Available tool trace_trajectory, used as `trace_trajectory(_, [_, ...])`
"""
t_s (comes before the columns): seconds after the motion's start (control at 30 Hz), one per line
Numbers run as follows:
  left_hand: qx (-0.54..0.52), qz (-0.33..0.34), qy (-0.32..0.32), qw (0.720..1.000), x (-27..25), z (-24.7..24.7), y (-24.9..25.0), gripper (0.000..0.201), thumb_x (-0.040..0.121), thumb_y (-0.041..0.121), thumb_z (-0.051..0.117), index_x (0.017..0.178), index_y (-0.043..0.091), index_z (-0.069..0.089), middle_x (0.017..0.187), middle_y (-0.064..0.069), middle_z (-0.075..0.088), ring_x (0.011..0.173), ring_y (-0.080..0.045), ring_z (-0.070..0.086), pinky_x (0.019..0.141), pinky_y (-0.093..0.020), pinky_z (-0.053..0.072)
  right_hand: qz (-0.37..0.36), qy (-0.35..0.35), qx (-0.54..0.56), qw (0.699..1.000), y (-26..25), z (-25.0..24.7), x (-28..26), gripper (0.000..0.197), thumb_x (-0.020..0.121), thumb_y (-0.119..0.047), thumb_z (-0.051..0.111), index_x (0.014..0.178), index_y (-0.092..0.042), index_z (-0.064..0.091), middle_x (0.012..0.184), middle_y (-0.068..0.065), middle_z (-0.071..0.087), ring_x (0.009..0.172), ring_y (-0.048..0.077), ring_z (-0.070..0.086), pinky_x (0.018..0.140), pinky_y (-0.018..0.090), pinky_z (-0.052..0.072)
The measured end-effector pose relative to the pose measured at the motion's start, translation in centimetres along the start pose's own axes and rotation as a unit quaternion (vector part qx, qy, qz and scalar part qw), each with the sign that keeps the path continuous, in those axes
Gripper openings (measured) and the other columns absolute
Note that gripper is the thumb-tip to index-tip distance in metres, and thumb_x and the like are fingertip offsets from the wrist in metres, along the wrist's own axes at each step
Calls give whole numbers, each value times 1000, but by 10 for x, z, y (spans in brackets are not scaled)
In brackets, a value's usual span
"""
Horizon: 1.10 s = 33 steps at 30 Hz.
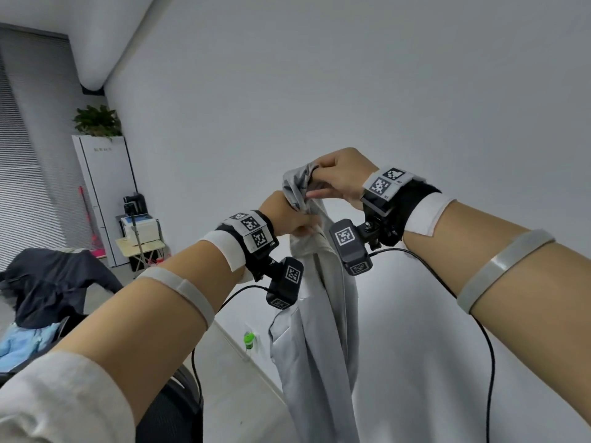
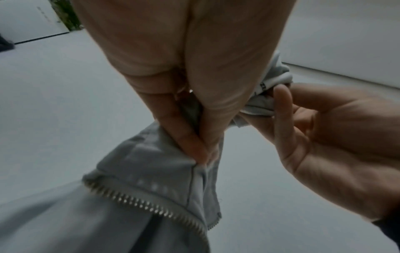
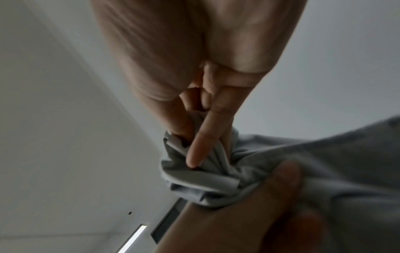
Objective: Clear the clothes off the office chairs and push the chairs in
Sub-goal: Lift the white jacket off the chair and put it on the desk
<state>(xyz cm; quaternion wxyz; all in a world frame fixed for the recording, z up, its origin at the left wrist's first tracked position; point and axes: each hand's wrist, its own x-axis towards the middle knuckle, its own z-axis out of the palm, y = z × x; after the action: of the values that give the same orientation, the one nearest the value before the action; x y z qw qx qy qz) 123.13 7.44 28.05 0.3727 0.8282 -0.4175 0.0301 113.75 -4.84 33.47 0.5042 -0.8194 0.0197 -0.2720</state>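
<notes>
A light grey zip jacket hangs in front of the white wall, held up at chest height by both hands. My left hand grips its collar, thumb and fingers pinching the fabric just above the zipper. My right hand sits higher and pinches the bunched top of the jacket. At the left, an office chair carries a dark navy garment and a light blue one.
A white cabinet with a plant on top stands at the back left, with a small folding table and a printer beside it. A green object sits at the wall's base. Cables hang from both wrists.
</notes>
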Motion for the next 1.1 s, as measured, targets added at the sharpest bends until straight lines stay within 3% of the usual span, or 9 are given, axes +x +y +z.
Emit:
trace_trajectory(0.1, [-15, -24, 17, 999, -2, -11, 5, 24, 87, 25, 74, 101, 5, 72, 89, -10, 75, 75, -23, 71, 77, -35, 61, -13, -1, -32, 999, 17, -11, -8, 26, 84, -23, 76, 109, -16, 74, 103, 6, 71, 90, 16, 67, 64, 25, 52])
trace_trajectory(0.23, [-265, -84, 63, 958, 2, -24, 6, 23, 83, 20, 77, 97, 3, 69, 89, -15, 74, 77, -28, 74, 80, -40, 62, 84, -111, -82, 987, 71, 4, -24, 101, 60, -56, 88, 143, -23, 41, 129, 0, 60, 117, 18, 58, 97, 39, 48])
trace_trajectory(0.33, [-480, -105, 75, 868, 2, -29, 23, 5, 92, 6, 69, 93, 4, 65, 67, -7, 70, 55, -16, 69, 60, -26, 62, 73, -144, -66, 985, 100, 45, -36, 64, 65, -47, 88, 120, -27, 63, 117, 0, 71, 110, 19, 67, 99, 43, 53])
trace_trajectory(0.43, [-537, -92, 51, 837, -2, -42, 24, 16, 91, 11, 71, 102, 1, 65, 68, -6, 73, 67, -16, 73, 73, -26, 63, 109, -26, -62, 992, 100, 61, -22, 58, 60, -51, 82, 105, -17, 70, 99, 9, 75, 92, 27, 72, 88, 49, 58])
trace_trajectory(0.53, [-453, -115, -6, 884, -10, -57, -7, 55, 81, 34, 82, 119, -1, 62, 114, -12, 68, 102, -21, 70, 98, -36, 56, 128, 24, -41, 991, 84, 54, -4, 57, 65, -45, 77, 106, -7, 67, 96, 14, 74, 89, 32, 71, 84, 48, 59])
trace_trajectory(0.63, [-286, -151, -41, 945, -30, -57, -51, 95, 67, 58, 82, 137, 1, 54, 136, -5, 61, 122, -22, 60, 95, -39, 53, 132, 51, -21, 990, 69, 46, 17, 39, 80, -33, 70, 104, -3, 65, 94, 13, 70, 88, 31, 67, 72, 35, 54])
trace_trajectory(0.77, [-293, -204, -195, 914, -73, -27, -85, 52, 75, 46, 82, 117, 15, 73, 119, -13, 73, 106, -27, 70, 100, -46, 53, 143, 32, 94, 985, 46, 47, 37, 44, 95, -25, 56, 134, -4, 56, 125, 16, 62, 86, 20, 60, 70, 27, 52])
trace_trajectory(0.97, [-289, -168, -105, 937, -85, -7, -67, 30, 85, 11, 78, 114, 5, 71, 108, -12, 77, 101, -28, 73, 93, -43, 58, 193, 3, -82, 978, 46, 46, 41, 48, 76, -54, 65, 103, -15, 63, 110, 15, 69, 87, 27, 67, 83, 38, 57])
trace_trajectory(1.1, [-290, -159, -49, 942, -89, -31, -68, 28, 86, 8, 75, 115, 10, 72, 106, -10, 78, 97, -26, 74, 90, -41, 59, 158, 44, -190, 968, 60, 42, 39, 96, 61, -72, 74, 131, -12, 45, 129, 12, 55, 110, 28, 60, 90, 37, 52])
